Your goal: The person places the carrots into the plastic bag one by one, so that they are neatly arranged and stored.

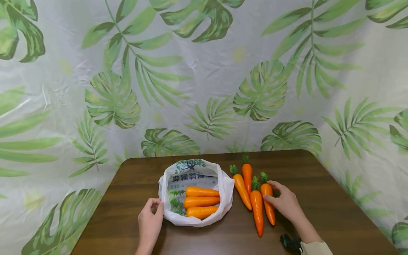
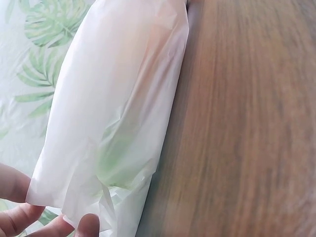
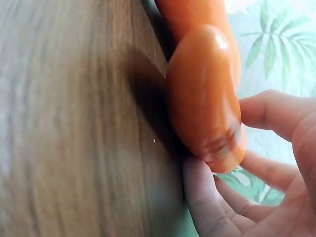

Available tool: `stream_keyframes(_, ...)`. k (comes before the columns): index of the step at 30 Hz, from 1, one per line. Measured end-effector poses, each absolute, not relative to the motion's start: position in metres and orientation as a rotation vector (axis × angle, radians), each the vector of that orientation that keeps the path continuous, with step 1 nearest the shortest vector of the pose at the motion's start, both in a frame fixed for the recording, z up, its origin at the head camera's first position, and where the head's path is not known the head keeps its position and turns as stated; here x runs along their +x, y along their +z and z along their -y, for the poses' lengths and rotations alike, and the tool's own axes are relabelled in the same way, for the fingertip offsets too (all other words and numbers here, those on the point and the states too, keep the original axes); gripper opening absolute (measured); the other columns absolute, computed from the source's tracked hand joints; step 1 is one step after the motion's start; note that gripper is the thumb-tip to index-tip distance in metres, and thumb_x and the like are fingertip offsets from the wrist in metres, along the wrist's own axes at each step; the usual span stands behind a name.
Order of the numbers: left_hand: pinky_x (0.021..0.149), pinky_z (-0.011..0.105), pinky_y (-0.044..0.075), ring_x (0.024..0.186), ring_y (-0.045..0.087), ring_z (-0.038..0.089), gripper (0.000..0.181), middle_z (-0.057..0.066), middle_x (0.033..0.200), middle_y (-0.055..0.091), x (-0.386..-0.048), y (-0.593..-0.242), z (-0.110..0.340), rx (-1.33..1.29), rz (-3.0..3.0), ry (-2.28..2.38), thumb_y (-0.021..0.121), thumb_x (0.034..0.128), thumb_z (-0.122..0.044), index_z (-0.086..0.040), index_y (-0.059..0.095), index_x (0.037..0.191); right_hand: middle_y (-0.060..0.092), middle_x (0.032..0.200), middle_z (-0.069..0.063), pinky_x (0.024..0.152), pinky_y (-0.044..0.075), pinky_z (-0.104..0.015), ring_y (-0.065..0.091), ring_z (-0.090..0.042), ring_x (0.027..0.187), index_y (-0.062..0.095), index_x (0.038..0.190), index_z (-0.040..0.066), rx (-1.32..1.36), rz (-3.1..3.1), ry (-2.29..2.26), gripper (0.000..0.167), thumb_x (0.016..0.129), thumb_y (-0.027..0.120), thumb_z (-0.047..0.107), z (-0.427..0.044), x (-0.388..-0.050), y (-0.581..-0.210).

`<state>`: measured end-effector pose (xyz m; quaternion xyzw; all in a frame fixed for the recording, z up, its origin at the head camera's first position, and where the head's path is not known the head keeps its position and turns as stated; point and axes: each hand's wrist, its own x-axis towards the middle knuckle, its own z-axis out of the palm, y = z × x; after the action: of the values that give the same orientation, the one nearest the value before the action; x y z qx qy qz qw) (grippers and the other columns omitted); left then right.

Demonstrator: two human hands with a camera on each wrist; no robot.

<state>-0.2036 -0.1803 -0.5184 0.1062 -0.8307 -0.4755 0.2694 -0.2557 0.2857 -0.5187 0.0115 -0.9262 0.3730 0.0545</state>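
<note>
The rightmost loose carrot [image 1: 268,209], just beside three others [image 1: 256,209] on the dark wood-grain surface [image 1: 334,216], is pinched between the thumb and fingers of the right hand [image 1: 285,203]. Left of these, the left hand [image 1: 151,216] pinches the rim of an open white plastic bag [image 1: 227,189] containing three green-topped carrots [image 1: 201,202]. Behind stands a leaf-print sheet [image 1: 210,83].

Head view: R tips of bagged carrots [image 1: 201,202] hidden by rim of bag [image 1: 227,193]; fine print [image 1: 176,186] too tiny to read; dark obj. [image 1: 288,243] at sleeve [image 1: 315,248] part-hidden, can't ID; bench [image 1: 127,198] cut off at btm. L wrist: L hand [image 2: 22,218] cut off, green patch [image 2: 117,155] thru bag too blurry to ID. R wrist: R hand [image 3: 294,202] + rear carrot [image 3: 195,15] cut off, bench blurred
</note>
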Motion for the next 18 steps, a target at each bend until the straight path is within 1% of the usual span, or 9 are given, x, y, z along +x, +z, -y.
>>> stream_keyframes(4,0.072,0.032,0.047,0.085,0.068,0.015,0.006,-0.002,0.092,0.073,-0.2031,-0.5190,0.1801,0.301,2.248,-1.287,0.070,0.0922,-0.015,-0.014,0.067,0.087,0.060,0.130,-0.022,0.085,0.048,-0.054,0.057,-0.038,0.112,0.050,0.145,0.011,0.024,2.828,1.123,0.065,0.090,0.074,0.038,-0.2893,-0.2555,-0.5203)
stream_keyframes(8,0.069,0.029,0.046,0.082,0.067,0.014,0.006,-0.001,0.088,0.073,-0.2032,-0.5183,0.1791,0.284,2.235,-1.285,0.070,0.0913,-0.013,-0.014,0.067,0.086,0.060,0.132,-0.023,0.088,0.047,-0.058,0.055,-0.042,0.116,0.049,0.146,0.012,0.027,2.846,1.110,0.069,0.090,0.074,0.042,-0.2911,-0.2553,-0.5201)
stream_keyframes(12,0.069,0.031,0.047,0.082,0.067,0.015,0.006,0.000,0.087,0.073,-0.2037,-0.5173,0.1780,0.263,2.231,-1.286,0.070,0.0913,-0.012,-0.013,0.068,0.086,0.062,0.129,-0.021,0.084,0.049,-0.054,0.059,-0.039,0.110,0.051,0.144,0.012,0.016,2.843,1.077,0.066,0.089,0.075,0.040,-0.2915,-0.2545,-0.5185)
stream_keyframes(15,0.071,0.032,0.047,0.084,0.068,0.015,0.006,-0.001,0.086,0.073,-0.2032,-0.5178,0.1777,0.266,2.236,-1.288,0.070,0.0915,-0.013,-0.013,0.067,0.086,0.064,0.124,-0.019,0.075,0.050,-0.045,0.061,-0.031,0.097,0.053,0.141,0.012,-0.004,2.849,1.052,0.062,0.088,0.076,0.037,-0.2908,-0.2529,-0.5178)
stream_keyframes(18,0.073,0.033,0.047,0.085,0.068,0.014,0.006,-0.002,0.086,0.072,-0.2027,-0.5192,0.1783,0.284,2.244,-1.291,0.070,0.0917,-0.015,-0.013,0.067,0.087,0.065,0.121,-0.018,0.067,0.047,-0.038,0.060,-0.025,0.085,0.054,0.138,0.012,-0.028,2.861,1.060,0.060,0.086,0.076,0.033,-0.2891,-0.2510,-0.5169)
